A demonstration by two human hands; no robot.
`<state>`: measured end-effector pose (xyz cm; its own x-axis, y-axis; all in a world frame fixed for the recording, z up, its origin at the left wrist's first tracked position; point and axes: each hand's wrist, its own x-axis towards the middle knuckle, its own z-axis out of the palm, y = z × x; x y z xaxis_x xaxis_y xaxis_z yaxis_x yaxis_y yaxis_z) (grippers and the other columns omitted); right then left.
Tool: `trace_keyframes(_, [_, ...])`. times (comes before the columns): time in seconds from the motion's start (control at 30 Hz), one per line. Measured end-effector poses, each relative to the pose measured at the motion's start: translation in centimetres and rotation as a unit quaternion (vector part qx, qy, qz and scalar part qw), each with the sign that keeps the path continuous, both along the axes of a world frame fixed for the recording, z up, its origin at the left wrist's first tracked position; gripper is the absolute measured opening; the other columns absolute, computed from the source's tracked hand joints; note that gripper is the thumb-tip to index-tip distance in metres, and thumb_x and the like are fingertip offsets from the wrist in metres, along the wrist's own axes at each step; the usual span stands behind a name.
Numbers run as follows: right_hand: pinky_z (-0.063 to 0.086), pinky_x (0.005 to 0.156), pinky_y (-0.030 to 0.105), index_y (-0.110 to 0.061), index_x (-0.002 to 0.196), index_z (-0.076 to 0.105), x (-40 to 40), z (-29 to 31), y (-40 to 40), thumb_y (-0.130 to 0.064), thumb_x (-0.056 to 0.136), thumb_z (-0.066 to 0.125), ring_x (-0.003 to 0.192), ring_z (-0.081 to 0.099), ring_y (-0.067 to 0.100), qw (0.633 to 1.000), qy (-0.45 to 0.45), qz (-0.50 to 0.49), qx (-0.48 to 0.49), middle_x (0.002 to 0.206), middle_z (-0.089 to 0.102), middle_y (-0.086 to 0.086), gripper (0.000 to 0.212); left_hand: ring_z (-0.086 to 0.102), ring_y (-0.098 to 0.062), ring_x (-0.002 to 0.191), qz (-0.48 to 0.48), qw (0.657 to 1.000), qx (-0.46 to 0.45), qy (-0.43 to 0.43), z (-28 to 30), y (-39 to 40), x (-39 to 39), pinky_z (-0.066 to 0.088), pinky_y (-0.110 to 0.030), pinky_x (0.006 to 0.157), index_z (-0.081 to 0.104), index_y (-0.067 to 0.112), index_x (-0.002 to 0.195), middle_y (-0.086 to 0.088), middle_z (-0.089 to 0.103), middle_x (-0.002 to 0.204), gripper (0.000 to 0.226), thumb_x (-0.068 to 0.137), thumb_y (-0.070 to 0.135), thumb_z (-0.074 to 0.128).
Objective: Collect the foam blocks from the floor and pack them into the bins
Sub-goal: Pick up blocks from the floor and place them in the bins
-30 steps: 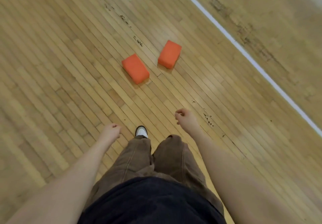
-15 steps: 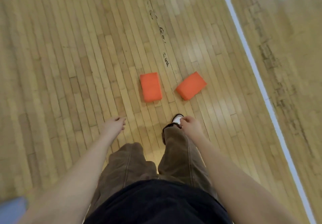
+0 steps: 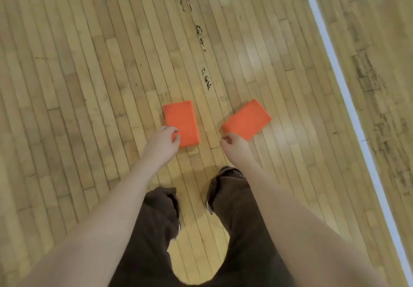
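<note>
Likely light and squashy, the left block (image 3: 181,123) and right block (image 3: 245,119) are lying at twelve o'clock; left hand (image 3: 164,142) and right hand (image 3: 234,145) are hovering loosely curled, holding nothing, and should be pinching the long sides.

wood strip floor (image 3: 89,67) | white line (image 3: 342,81) at right | left orange foam block (image 3: 181,122) and right orange foam block (image 3: 246,119) flat, apart, left of line

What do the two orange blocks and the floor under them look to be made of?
Left block and right block: probably foam, going by the flat, matte orange faces with no glare; the picture alone cannot confirm softness. Floor: narrow wooden strips with a glossy varnish, shown by soft light reflections, plus dark scuffs along one seam.
</note>
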<state>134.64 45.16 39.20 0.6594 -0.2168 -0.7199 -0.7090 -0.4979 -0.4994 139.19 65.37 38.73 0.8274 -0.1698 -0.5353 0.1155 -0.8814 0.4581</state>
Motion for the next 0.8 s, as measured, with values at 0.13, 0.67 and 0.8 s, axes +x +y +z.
trace_keyframes(0.13, [0.051,0.078,0.036,-0.011,0.129,0.050,3.0,-12.6,2.5,-0.030,0.094,0.047,0.094,0.056,0.019,0.998,-0.015,0.054,-0.009,0.112,0.057,0.006,0.039,0.042,-0.026,0.124,-0.037,0.998,0.040,-0.013,-12.6,1.9,2.3,0.037,-0.037,0.102,0.042,0.017,0.139,-0.005,0.043,0.139,0.046,0.097,0.035,0.040])
trace_keyframes(0.67, [0.020,0.111,0.053,-0.014,0.138,0.035,3.1,-42.0,8.0,-0.055,0.075,0.069,0.134,0.017,0.038,0.982,-0.117,0.056,-0.136,0.150,0.018,0.017,0.082,0.008,-0.028,0.143,-0.098,0.982,0.149,-0.068,-40.4,3.8,1.6,0.006,-0.045,0.115,-0.002,0.033,0.149,-0.003,-0.013,0.158,0.061,0.097,0.053,0.022])
trace_keyframes(0.8, [0.030,0.106,0.056,-0.032,0.140,0.026,1.8,-42.0,8.7,-0.060,0.072,0.068,0.134,0.026,0.033,0.985,-0.164,0.014,-0.051,0.149,0.021,0.010,0.085,0.011,-0.024,0.144,-0.064,0.985,0.140,-0.075,-40.0,4.9,1.6,0.005,-0.046,0.114,0.006,0.034,0.149,-0.002,-0.002,0.159,0.057,0.097,0.053,0.017])
